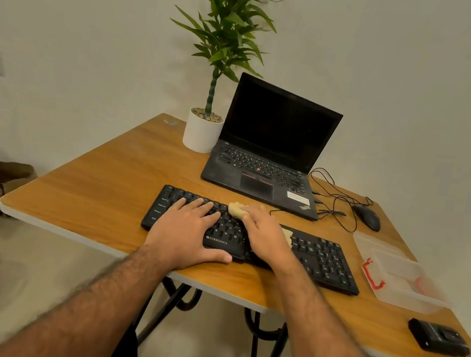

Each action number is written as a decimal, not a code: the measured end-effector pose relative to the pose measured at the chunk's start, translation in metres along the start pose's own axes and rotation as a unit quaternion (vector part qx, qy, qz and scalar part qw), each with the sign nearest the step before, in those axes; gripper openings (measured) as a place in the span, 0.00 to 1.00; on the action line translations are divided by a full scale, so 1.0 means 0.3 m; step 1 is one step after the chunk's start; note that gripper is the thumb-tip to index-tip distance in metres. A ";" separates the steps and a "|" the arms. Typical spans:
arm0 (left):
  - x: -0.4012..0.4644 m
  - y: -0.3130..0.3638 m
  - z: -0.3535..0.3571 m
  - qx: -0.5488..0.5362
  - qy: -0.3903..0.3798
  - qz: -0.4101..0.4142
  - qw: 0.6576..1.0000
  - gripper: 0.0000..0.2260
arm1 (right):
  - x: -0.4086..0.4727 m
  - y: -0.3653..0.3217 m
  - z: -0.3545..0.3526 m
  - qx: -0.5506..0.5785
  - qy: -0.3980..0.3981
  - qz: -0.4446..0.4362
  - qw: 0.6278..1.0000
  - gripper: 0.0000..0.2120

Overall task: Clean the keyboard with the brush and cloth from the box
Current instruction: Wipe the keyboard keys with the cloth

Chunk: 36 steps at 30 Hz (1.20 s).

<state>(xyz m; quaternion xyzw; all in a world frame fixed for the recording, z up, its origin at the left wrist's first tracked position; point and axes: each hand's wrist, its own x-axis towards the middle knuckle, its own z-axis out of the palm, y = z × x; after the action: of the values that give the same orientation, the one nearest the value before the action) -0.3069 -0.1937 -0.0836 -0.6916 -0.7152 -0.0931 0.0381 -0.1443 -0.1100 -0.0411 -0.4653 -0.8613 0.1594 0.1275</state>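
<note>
Currently the keyboard (252,239) is laid near the front edge of the worktop (97,197), its long axis running from the left toward the right front corner. The cloth (238,210) is pressed onto the middle keys under the right hand (265,234), whose grip is flattened, fingers fairly straight over the fabric. The left hand (186,232) is spread flat on the left keys, steadying the board. Unwiped keys lie to the right of the cloth, so a rightward stroke along the axis is judged likely. The box (402,279) is set past the keyboard's right end.
</note>
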 end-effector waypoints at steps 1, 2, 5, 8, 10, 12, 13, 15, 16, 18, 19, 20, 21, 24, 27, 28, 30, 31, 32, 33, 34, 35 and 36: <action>0.000 -0.001 0.000 -0.003 0.000 0.000 1.000 0.52 | 0.002 -0.006 0.009 -0.005 -0.004 -0.007 1.000 0.20; 0.000 -0.001 0.000 -0.006 0.000 0.001 1.000 0.52 | -0.004 -0.012 0.015 -0.014 -0.016 -0.020 1.000 0.20; 0.002 -0.001 -0.002 -0.010 -0.004 0.002 1.000 0.51 | -0.036 0.004 0.018 -0.025 -0.054 -0.055 0.997 0.20; 0.001 -0.001 -0.004 -0.009 -0.013 0.000 1.000 0.51 | -0.046 0.052 -0.010 -0.026 -0.047 -0.028 0.998 0.21; 0.000 -0.001 -0.006 -0.007 -0.018 -0.001 1.000 0.51 | -0.044 0.049 -0.013 -0.032 -0.034 -0.002 0.999 0.21; 0.001 0.000 -0.006 -0.006 -0.016 -0.001 1.000 0.51 | -0.050 0.018 0.003 -0.036 -0.034 -0.019 0.999 0.21; 0.000 -0.002 -0.005 -0.008 -0.014 -0.001 1.000 0.51 | -0.054 0.003 0.013 -0.036 -0.036 -0.037 0.998 0.21; -0.001 -0.004 -0.004 -0.011 -0.011 -0.001 1.000 0.51 | -0.069 0.001 0.017 -0.033 -0.049 -0.064 0.996 0.21; -0.001 -0.004 -0.004 -0.012 -0.012 -0.001 1.000 0.51 | -0.077 0.012 0.006 -0.031 -0.063 -0.067 0.995 0.21; -0.001 -0.001 -0.005 -0.011 -0.015 -0.004 1.000 0.52 | -0.084 0.041 -0.022 -0.027 -0.083 -0.053 0.995 0.21; -0.001 -0.001 -0.006 -0.010 -0.015 -0.005 1.000 0.52 | -0.082 0.050 -0.031 -0.031 -0.082 -0.042 0.995 0.21; -0.001 -0.001 -0.006 -0.010 -0.016 -0.007 1.000 0.52 | -0.081 0.051 -0.033 -0.036 -0.075 -0.030 0.996 0.21; -0.001 -0.001 -0.006 -0.011 -0.015 -0.007 1.000 0.52 | -0.080 0.043 -0.029 -0.038 -0.065 -0.026 0.997 0.21; 0.000 -0.003 -0.003 -0.014 -0.008 -0.005 1.000 0.53 | -0.091 -0.007 0.011 -0.038 -0.048 -0.056 0.997 0.21; 0.000 -0.005 -0.003 -0.014 -0.005 -0.002 1.000 0.52 | -0.121 -0.012 0.018 -0.021 -0.064 -0.084 0.994 0.21; 0.000 -0.005 -0.004 -0.015 -0.008 -0.003 1.000 0.52 | -0.129 0.001 0.004 -0.019 -0.078 -0.084 0.993 0.21; 0.000 -0.001 -0.006 -0.013 -0.010 -0.006 1.000 0.52 | -0.132 0.034 -0.028 -0.028 -0.087 -0.072 0.993 0.21; -0.001 -0.001 -0.007 -0.013 -0.011 -0.008 1.000 0.52 | -0.129 0.041 -0.036 -0.033 -0.082 -0.064 0.994 0.21; -0.001 -0.001 -0.008 -0.014 -0.013 -0.009 1.000 0.52 | -0.126 0.039 -0.037 -0.036 -0.074 -0.056 0.995 0.20; -0.001 -0.001 -0.007 -0.014 -0.012 -0.008 1.000 0.52 | -0.126 0.030 -0.030 -0.035 -0.068 -0.056 0.996 0.20; -0.001 -0.001 -0.006 -0.014 -0.009 -0.008 1.000 0.51 | -0.129 0.016 -0.016 -0.034 -0.062 -0.064 0.995 0.21; -0.001 -0.001 -0.005 -0.015 -0.007 -0.008 1.000 0.51 | -0.134 0.001 0.000 -0.033 -0.058 -0.077 0.995 0.21; -0.001 0.000 -0.004 -0.015 -0.006 -0.008 1.000 0.51 | -0.143 -0.009 0.015 -0.031 -0.055 -0.091 0.994 0.21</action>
<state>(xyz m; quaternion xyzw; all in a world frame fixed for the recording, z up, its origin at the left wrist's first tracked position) -0.3069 -0.1944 -0.0824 -0.6869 -0.7194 -0.1004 0.0225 -0.1252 -0.1481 -0.0473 -0.3794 -0.9102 0.1460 0.0796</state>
